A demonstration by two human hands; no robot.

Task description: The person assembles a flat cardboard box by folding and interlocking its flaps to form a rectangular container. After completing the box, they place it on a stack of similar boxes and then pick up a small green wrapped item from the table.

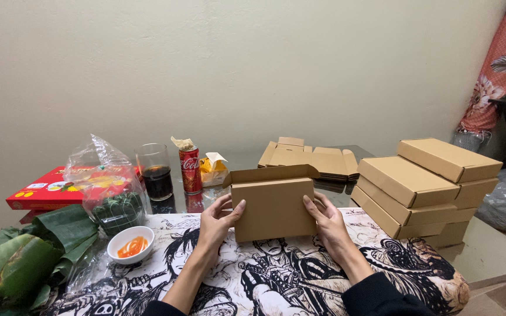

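Here we are mid-fold: the left hand (216, 217) and right hand (326, 217) clasp a small brown cardboard box (273, 208) between them, each palm flat against a short side, fingers spread and curling round the front, thumbs up near the top edge. The box stands on its edge on the surface (502, 246), right in front of the person, atop a cloth printed with black-and-white cartoon figures (276, 281). Its body looks already formed, walls square and crisp, but the lid flap (270, 173) at the top stands open and angled back, so by my reading the closing is what's left on this one. To the right, a stack of finished boxes (428, 187) sits piled at slightly skewed angles, lids shut, the same matte corrugated brown; I'd judge a good share of the work done. Behind the held box lies a pile of flat blanks (306, 159), unfolded, flaps splayed, waiting. Over on the left it's a different scene: a glass of dark drink (156, 172), a red can (190, 169), a small white bowl of orange sauce (130, 244), a crinkly clear plastic bag (103, 181), a red flat package (45, 190) and glossy green leaves (24, 257). The surface itself looks glassy and reflective.
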